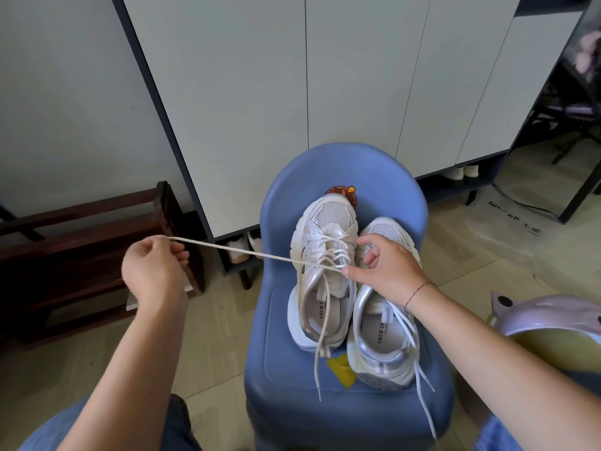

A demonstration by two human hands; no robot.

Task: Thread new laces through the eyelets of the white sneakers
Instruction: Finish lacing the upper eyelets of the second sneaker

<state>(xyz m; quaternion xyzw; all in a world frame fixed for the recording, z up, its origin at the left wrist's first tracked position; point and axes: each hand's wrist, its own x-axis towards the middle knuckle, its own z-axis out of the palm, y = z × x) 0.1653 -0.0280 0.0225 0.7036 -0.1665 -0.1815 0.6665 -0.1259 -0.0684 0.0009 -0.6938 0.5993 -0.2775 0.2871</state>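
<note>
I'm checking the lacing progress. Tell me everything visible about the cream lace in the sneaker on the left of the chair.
The cream lace looks like a thin woven cord, criss-crossed through the eyelets of the sneaker. One end runs taut to the left, pinched in the left hand. The other end hangs slack across the shoe's opening and heel, its tip on the blue chair seat. The thumb of the right hand sits where the taut length leaves the eyelets.

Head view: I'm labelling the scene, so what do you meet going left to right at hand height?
Wooden rack → left hand → taut lace → sneaker being laced → right hand → pink object.
</note>
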